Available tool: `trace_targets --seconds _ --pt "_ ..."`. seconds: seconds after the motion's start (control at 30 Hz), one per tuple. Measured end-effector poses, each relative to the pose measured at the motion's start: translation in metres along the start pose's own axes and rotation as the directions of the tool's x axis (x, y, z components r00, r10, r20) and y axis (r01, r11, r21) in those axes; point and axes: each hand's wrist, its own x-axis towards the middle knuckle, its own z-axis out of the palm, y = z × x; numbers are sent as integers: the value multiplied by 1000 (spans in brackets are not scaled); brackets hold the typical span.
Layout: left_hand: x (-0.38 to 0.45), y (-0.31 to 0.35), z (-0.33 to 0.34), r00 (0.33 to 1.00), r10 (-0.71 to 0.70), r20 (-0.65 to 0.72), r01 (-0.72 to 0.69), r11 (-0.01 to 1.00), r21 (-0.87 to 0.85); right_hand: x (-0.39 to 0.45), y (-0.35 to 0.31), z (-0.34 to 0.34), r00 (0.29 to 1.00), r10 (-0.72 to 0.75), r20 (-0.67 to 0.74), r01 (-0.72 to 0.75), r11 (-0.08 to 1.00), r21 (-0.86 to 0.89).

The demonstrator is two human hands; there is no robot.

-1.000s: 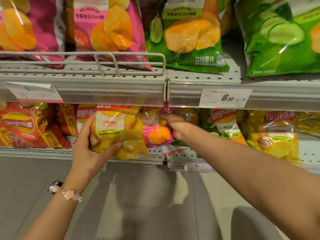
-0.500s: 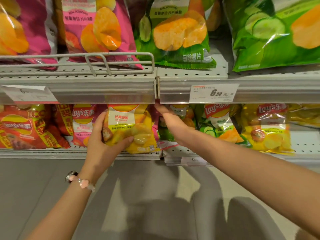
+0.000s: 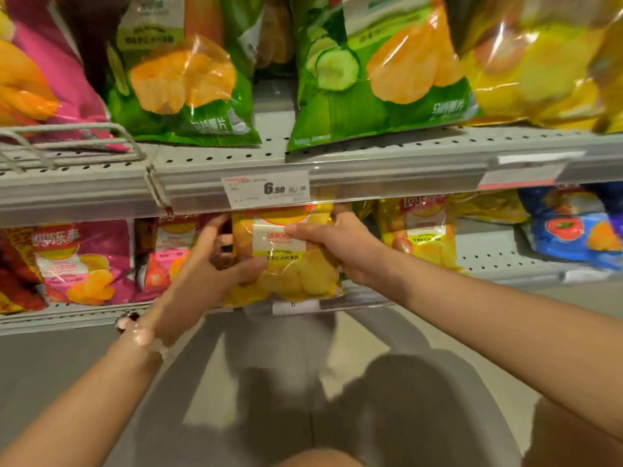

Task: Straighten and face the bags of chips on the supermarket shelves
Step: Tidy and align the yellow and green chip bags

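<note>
A small yellow bag of chips [image 3: 296,274] stands upright at the front of the lower shelf [image 3: 488,261], label facing me. My left hand [image 3: 205,267] grips its left side, thumb across the lower front. My right hand [image 3: 337,242] grips its right side, thumb over the white label. A second yellow bag [image 3: 418,230] stands just to the right. Pink bags [image 3: 81,261] stand to the left.
The upper shelf [image 3: 371,156] carries large green bags [image 3: 188,82], a cucumber-print bag [image 3: 371,72], a pink bag at left and a yellow one at right. A price tag [image 3: 269,188] reads 6.50. A blue bag [image 3: 573,227] lies at the lower right. A wire divider [image 3: 67,139] sits upper left.
The yellow bag went rightward along the lower shelf, from in front of the pink bags to under the price tag. My right hand came out from the bags behind and took its right side.
</note>
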Motion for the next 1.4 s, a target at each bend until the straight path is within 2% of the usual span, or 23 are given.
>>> trace_targets --seconds 0.03,0.1,0.23,0.37,0.5,0.67,0.77,0.87,0.97,1.03,1.13,1.3,1.4 --pt "5 4 9 996 -78 37 81 994 -71 -6 -2 -15 1000 17 7 -17 1000 25" --pt "15 13 32 979 -174 107 183 980 -83 -17 -6 -44 998 36 50 -39 997 64" --pt "27 35 96 951 -189 244 208 977 -52 -36 -15 -103 993 11 120 -18 998 54" --pt "36 57 160 911 -240 334 296 947 -126 -49 -23 -166 994 -29 110 32 999 -25" --pt "38 75 218 883 -279 378 343 932 -114 -60 -27 -218 996 -28 82 28 1000 2" --pt "44 86 267 879 -390 273 422 904 -68 -66 -29 -269 997 56 -49 -56 998 2" --pt "46 85 288 888 -405 216 417 909 -10 -68 -31 -295 995 59 -80 -58 998 19" --pt "45 80 307 888 -412 202 401 911 96 -70 -34 -320 996 67 -62 -69 997 -37" --pt "49 76 323 909 -364 205 337 929 156 -68 -35 -341 999 40 9 -39 996 -79" --pt "52 71 334 936 -307 171 282 947 156 -65 -36 -349 999 17 -29 -20 996 -85" --pt "57 55 346 956 -282 75 273 955 115 -55 -31 -356 996 -23 -91 15 996 -84" --pt "66 55 355 935 -341 102 325 935 145 -59 -40 -361 995 99 -15 -99 947 -306" --pt "65 59 358 931 -359 67 345 925 162 -57 -47 -358 992 110 -65 -127 900 -417"
